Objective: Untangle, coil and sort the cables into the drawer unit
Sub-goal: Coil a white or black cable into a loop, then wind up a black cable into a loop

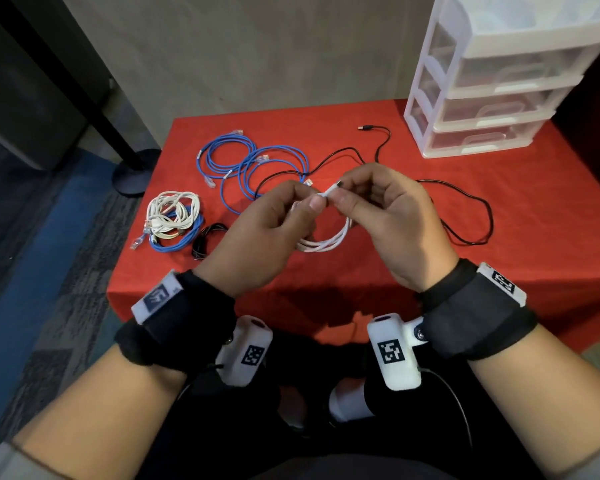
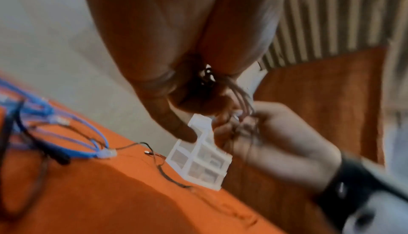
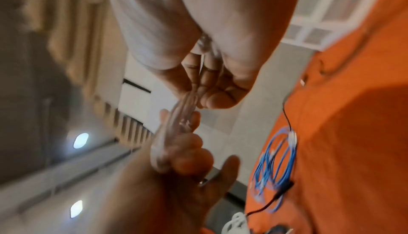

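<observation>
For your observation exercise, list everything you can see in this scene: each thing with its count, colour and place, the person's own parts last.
white cable: one, white, coiled in loops, held in the air between both hands
blue cables: loose loops, count unclear, blue with clear plugs, far middle of the table
black cable: one, black, trailing uncoiled across the table's middle and right
cable bundle: one tangled heap, white and blue, near left of the table
small black cable: one, black, bunched beside the bundle
drawer unit: one, white frame, clear drawers, far right corner
table: one, red cloth
wrist cameras: two, white, under the wrists
left hand: holds the coil
right hand: its fingers pinch the cable's end
</observation>
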A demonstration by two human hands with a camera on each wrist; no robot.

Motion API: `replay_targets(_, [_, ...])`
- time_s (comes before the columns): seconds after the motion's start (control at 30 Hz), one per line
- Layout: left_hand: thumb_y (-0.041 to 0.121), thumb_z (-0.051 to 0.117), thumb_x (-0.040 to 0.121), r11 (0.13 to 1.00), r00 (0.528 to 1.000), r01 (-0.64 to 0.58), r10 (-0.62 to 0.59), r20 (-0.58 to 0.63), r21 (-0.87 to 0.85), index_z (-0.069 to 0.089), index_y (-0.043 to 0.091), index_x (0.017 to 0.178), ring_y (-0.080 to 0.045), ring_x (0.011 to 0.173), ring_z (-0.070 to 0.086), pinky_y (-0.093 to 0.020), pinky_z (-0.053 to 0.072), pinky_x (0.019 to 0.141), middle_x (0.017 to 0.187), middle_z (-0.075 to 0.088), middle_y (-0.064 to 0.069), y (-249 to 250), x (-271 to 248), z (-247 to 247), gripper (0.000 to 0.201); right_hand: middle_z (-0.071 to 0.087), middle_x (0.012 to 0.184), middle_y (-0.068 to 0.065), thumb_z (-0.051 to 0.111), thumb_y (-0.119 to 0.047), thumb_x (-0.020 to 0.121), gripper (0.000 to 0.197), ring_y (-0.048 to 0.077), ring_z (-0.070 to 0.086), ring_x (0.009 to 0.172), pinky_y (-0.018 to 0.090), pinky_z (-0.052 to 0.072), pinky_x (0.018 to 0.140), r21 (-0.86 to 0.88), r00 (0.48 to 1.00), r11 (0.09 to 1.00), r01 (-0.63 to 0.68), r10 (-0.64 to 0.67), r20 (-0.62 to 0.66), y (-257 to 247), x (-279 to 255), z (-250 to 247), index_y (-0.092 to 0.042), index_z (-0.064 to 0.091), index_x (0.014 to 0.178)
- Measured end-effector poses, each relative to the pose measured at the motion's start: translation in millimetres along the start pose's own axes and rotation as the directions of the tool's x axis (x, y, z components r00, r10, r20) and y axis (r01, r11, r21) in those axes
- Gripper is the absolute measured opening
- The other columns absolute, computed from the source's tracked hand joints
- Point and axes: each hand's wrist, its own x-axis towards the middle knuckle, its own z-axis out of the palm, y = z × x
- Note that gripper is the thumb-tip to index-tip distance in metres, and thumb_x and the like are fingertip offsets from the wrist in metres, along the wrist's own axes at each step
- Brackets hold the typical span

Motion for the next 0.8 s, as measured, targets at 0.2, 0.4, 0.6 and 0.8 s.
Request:
replay_targets(0.2, [0.024, 0.054, 0.105, 0.888, 0.965, -0.242, 0.262, 0.003, 0.390, 0.059, 0.013, 0.098, -0.003, 0.058, 0.049, -0.029, 0.040, 0.058, 0.065, 0.052, 0.013, -12, 2, 1, 0.014, 0.064, 0.082, 0.005, 0.065, -0.010, 0.095, 0.003, 0.011, 0.058, 0.069, 0.025, 0.050, 0.065, 0.291, 0.915, 0.869, -0.400, 0.363, 0.175, 1, 2, 1, -0.011, 0.063, 0.092])
replay_targets(0.4, [0.029, 0.046, 0.106, 0.877, 0.970, -0.225, 0.243, 0.011, 0.424, 0.053, 0.014, 0.092, -0.012, 0.059, 0.052, -0.038, 0.042, 0.057, 0.071, 0.056, 0.009, -26, 2, 8, 0.022, 0.070, 0.076, 0.010, 0.071, -0.015, 0.094, 0.015, 0.015, 0.060, 0.067, 0.026, 0.048, 0.061, 0.001, 0.955, 0.965, -0.263, 0.260, 0.144, 3, 6, 7, -0.004, 0.065, 0.087])
replay_targets(0.6, [0.039, 0.041, 0.104, 0.765, 0.947, -0.257, 0.320, -0.003, 0.591, 0.057, 0.006, 0.096, -0.035, 0.068, 0.063, -0.047, 0.045, 0.057, 0.074, 0.064, -0.006, -30, -1, 6, 0.037, 0.058, 0.061, 0.008, 0.065, -0.019, 0.098, 0.021, 0.015, 0.050, 0.054, 0.024, 0.045, 0.052, 0.149, 0.900, 0.892, -0.427, 0.403, 0.169, 5, 11, 11, -0.008, 0.062, 0.079])
replay_targets(0.8, [0.030, 0.049, 0.107, 0.975, 0.993, -0.063, 0.082, -0.080, 0.212, 0.060, 0.019, 0.103, -0.013, 0.066, 0.064, -0.040, 0.054, 0.068, 0.073, 0.063, 0.003, -43, -9, 4, 0.017, 0.058, 0.065, 0.003, 0.066, -0.025, 0.098, 0.024, 0.013, 0.050, 0.057, 0.029, 0.044, 0.059, 0.104, 0.883, 0.887, -0.451, 0.425, 0.199, 15, 18, 9, -0.013, 0.061, 0.077])
